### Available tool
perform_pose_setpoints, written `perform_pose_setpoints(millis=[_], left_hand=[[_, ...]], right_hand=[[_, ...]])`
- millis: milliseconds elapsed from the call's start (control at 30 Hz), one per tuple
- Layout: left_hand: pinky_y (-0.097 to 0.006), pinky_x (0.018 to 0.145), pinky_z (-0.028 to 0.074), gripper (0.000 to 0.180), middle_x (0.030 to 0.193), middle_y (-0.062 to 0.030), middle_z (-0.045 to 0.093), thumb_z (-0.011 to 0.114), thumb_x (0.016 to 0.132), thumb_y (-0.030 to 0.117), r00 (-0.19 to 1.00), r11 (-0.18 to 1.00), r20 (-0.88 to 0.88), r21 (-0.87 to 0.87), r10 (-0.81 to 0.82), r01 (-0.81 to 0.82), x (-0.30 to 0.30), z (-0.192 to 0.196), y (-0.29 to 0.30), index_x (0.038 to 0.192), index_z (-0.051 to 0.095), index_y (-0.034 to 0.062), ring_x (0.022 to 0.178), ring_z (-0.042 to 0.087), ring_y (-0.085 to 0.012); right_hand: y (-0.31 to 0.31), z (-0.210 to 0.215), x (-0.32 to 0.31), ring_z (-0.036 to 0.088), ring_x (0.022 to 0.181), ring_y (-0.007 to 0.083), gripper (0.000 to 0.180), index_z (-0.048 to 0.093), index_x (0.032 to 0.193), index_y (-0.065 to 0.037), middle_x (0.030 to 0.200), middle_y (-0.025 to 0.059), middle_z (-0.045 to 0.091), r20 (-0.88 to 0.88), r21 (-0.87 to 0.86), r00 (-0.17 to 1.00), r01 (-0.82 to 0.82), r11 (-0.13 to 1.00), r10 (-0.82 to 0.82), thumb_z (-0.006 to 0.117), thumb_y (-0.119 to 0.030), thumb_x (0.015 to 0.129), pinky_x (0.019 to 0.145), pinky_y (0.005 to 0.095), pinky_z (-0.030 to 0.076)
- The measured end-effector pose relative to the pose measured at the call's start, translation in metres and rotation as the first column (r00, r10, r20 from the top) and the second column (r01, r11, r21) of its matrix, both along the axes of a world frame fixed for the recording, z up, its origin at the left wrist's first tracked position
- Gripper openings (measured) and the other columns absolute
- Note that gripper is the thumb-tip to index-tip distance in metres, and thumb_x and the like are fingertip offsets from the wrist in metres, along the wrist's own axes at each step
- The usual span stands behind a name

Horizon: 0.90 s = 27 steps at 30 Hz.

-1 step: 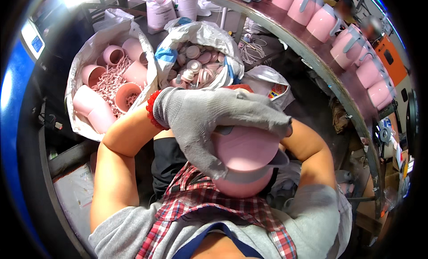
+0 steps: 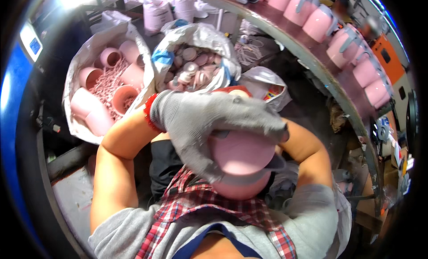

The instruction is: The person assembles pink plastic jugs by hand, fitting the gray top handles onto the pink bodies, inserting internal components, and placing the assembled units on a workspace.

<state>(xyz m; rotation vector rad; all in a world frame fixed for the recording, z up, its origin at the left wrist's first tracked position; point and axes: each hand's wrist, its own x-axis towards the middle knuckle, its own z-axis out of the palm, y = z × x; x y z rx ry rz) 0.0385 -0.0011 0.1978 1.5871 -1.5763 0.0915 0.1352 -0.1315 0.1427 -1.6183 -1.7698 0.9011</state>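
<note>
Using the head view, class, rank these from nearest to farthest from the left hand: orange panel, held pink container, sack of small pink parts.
1. Held pink container: touching the left hand, beneath it.
2. Sack of small pink parts: beyond the hand, upper middle.
3. Orange panel: far upper right.

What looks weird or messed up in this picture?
The tangled pale cords near the long brown table look messy. Pink plastic cylinders in the white sack point every which way among curly pink scraps. The rounded pink-and-gray container under the gray-gloved left hand shows no clear damage.
</note>
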Motion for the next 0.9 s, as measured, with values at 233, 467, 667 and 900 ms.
perform_pose_setpoints(millis=[233, 467, 667, 900], left_hand=[[-0.047, 0.101, 0.036, 0.084, 0.134, -0.0258, 0.043, 0.078, 0.069, 0.024, 0.962, 0.942, 0.025, -0.209, 0.273, -0.262, -0.002, 0.013, 0.007, 0.135, 0.037, -0.0059, 0.123, 0.044, -0.0386], [-0.038, 0.104, 0.038, 0.054, 0.135, -0.0179, 0.045, 0.052, 0.093, 0.024, 0.552, 0.23, -0.574, -0.538, 0.605, -0.811, 0.002, -0.051, 0.129, 0.137, 0.035, -0.0038, 0.124, 0.047, -0.0278], [-0.026, 0.092, 0.042, 0.036, 0.116, -0.0054, 0.052, 0.054, 0.094, 0.02, -0.313, -0.612, -0.662, -0.28, 0.681, -0.74, -0.172, -0.179, 0.303, 0.125, 0.046, 0.0031, 0.105, 0.053, -0.014], [-0.029, 0.094, 0.041, 0.054, 0.116, -0.0147, 0.055, 0.069, 0.082, 0.023, -0.873, -0.989, -0.465, 0.043, -0.147, 0.143, -0.386, -0.299, 0.344, 0.12, 0.048, -0.0095, 0.109, 0.051, -0.0182]], right_hand=[[-0.043, 0.023, 0.053, 0.057, 0.098, 0.0158, 0.037, 0.057, 0.116, -0.001, 0.111, 0.0052, 0.062, 0.134, 0.093, 0.985, 0.099, 0.991, -0.111, 0.064, -0.012, 0.081, 0.087, 0.032, 0.047], [-0.204, 0.102, 0.196, 0.052, 0.065, 0.0071, 0.026, 0.062, 0.11, 0.0, 0.08, -0.0013, 0.057, -0.414, 0.545, 0.439, 0.821, 0.17, -0.797, 0.06, -0.016, 0.09, 0.052, 0.0218, 0.041], [-0.258, 0.135, 0.326, 0.049, 0.059, 0.0081, 0.032, 0.061, 0.116, -0.006, 0.083, -0.0007, 0.059, -0.429, 0.6, 0.161, 0.787, -0.147, -0.889, 0.059, -0.026, 0.091, 0.047, 0.0224, 0.038], [-0.26, 0.117, 0.361, 0.049, 0.105, 0.0258, 0.045, 0.043, 0.136, -0.002, 0.121, 0.0158, 0.047, -0.298, 0.438, -0.01, 0.887, -0.146, -0.955, 0.05, -0.019, 0.094, 0.088, 0.0356, 0.041]])
